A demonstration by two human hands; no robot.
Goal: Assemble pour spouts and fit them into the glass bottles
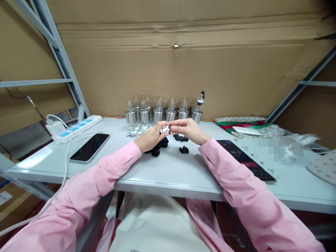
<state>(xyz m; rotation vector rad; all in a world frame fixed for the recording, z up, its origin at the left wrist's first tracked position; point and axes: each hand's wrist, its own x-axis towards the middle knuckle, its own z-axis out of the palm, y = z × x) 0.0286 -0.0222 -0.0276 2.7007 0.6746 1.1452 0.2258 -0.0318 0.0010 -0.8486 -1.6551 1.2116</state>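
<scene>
My left hand (pixel 152 136) is closed on a small white and clear part (pixel 165 130) above the middle of the table. The fingers of my right hand (pixel 189 130) meet it from the right, pinching a small dark piece (pixel 169 129) against its end. Below my left hand lie round black caps (pixel 155 152). Two groups of small black pieces, a farther one (pixel 181 138) and a nearer one (pixel 184 150), rest under and beside my right hand. White and clear parts (pixel 135 130) are heaped left of my hands.
Behind my hands stand rows of glass-necked metal bottles (pixel 158 116), one with a black-tipped pourer (pixel 201 98). At left are a phone (pixel 90 148) and a power strip (pixel 78 128). A tablet (pixel 245 159) and plastic bags (pixel 288 148) lie at right.
</scene>
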